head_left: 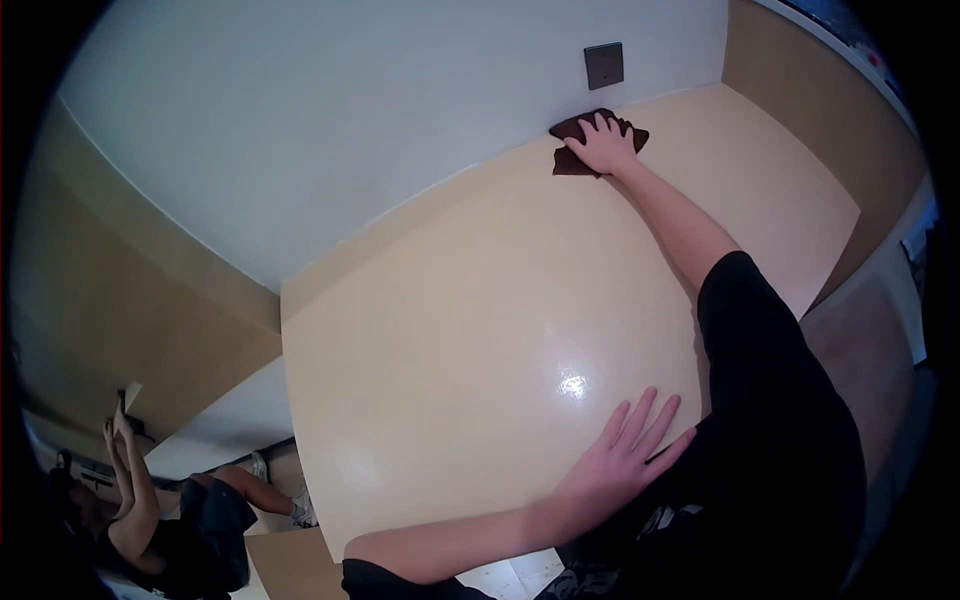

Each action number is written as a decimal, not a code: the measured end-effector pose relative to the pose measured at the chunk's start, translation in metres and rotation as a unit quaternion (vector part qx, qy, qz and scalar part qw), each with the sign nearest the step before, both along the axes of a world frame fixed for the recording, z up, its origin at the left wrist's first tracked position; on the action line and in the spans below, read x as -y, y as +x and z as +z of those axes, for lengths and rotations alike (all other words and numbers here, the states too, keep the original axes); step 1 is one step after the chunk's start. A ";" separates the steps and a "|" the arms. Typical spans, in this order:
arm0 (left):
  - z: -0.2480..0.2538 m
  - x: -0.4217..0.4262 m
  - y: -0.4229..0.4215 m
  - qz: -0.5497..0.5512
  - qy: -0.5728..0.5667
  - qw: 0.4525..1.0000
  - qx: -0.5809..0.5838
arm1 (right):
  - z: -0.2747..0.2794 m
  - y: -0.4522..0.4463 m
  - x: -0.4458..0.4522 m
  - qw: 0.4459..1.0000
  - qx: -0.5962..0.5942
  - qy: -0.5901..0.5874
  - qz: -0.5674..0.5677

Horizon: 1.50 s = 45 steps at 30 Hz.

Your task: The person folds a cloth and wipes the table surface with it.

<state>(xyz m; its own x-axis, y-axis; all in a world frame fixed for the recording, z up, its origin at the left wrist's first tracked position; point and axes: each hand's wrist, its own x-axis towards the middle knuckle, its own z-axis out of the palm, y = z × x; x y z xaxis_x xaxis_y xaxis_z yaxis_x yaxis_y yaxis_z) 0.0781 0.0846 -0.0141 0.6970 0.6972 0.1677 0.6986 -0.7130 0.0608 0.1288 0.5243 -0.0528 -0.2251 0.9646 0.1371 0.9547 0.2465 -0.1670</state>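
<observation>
A dark brown cloth [573,160] lies on the pale, glossy tabletop [450,320], up against the wall and below a dark wall plate [604,66]. My right hand [606,146] presses on top of this cloth with its fingers spread, the arm stretched far across the surface. Near the edge closest to my body, my left hand [625,455] rests flat on the tabletop with its fingers apart and nothing in it. A bright light reflection shows on the surface just beyond the left hand.
A grey wall [400,100] runs along the far edge of the tabletop. Wooden panels [150,270] stand at the left and at the upper right. Another person [140,520] is low at the lower left, hands raised near a dark object by the panel.
</observation>
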 end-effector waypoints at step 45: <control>0.040 0.174 0.111 -0.013 0.011 0.999 -0.043 | 0.068 0.052 0.195 1.000 0.005 0.014 0.015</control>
